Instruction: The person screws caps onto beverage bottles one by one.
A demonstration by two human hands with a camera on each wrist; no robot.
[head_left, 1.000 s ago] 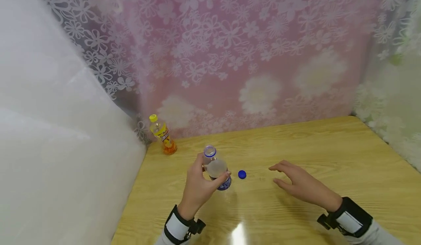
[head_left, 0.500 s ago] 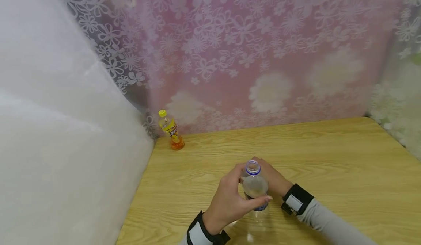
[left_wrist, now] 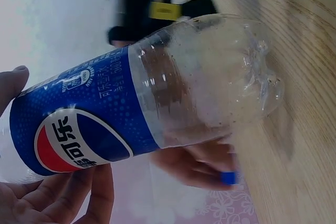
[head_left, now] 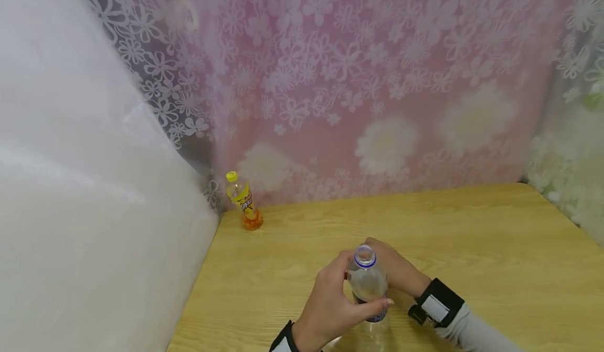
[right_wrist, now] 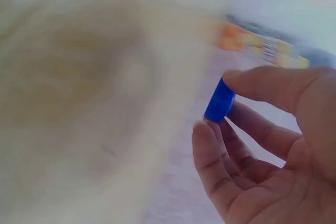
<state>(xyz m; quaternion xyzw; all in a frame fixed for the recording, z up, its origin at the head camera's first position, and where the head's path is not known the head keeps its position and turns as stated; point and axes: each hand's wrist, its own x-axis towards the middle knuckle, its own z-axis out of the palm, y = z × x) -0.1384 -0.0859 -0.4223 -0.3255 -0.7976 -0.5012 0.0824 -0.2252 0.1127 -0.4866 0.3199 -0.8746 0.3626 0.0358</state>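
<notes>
My left hand grips a clear plastic soda bottle around its middle, thumb on the near side. The bottle has no cap, and its mouth with a blue ring points up. A blue label with a red, white and blue logo wraps it in the left wrist view. Whether its base touches the table cannot be told. Just behind the bottle is my right hand, its fingers partly hidden in the head view. It pinches a blue bottle cap between thumb and fingers in the right wrist view.
A drink bottle with a yellow cap and some orange contents stands at the table's back left corner. The wooden table meets a pink flowered curtain behind and a white sheet on the left.
My right hand has come leftward and picked the blue cap off the table. My left hand has carried the bottle rightward. Over the last half second both hands have stayed close together.
</notes>
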